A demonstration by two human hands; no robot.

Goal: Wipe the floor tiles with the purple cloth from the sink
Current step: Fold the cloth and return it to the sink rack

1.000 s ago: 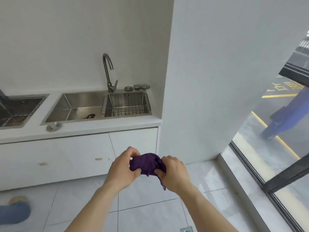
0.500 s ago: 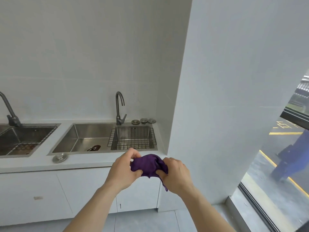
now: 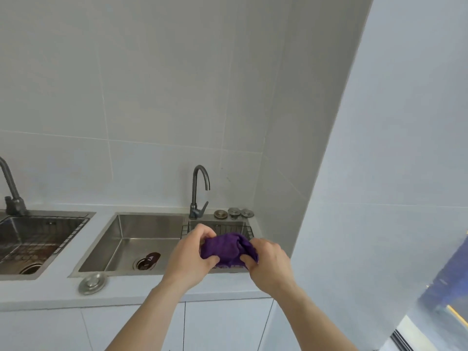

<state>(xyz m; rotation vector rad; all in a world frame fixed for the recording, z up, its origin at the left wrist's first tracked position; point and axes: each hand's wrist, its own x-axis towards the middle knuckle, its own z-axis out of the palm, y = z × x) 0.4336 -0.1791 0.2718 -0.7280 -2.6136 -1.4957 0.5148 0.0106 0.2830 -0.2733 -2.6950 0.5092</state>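
Gripping the bunched purple cloth (image 3: 228, 250) from its nine o'clock side, the left hand (image 3: 191, 259) closed on one end; the right hand (image 3: 268, 264) clutched the other end at three o'clock, the cloth held between them over the sink (image 3: 131, 239) in the desk (image 3: 126, 290).

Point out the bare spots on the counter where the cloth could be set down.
Bare: the counter strip in front of the sink, right of the loose strainer cap, and the band between the two basins. Crowded: behind the wire rack, three drain caps beside the faucet.
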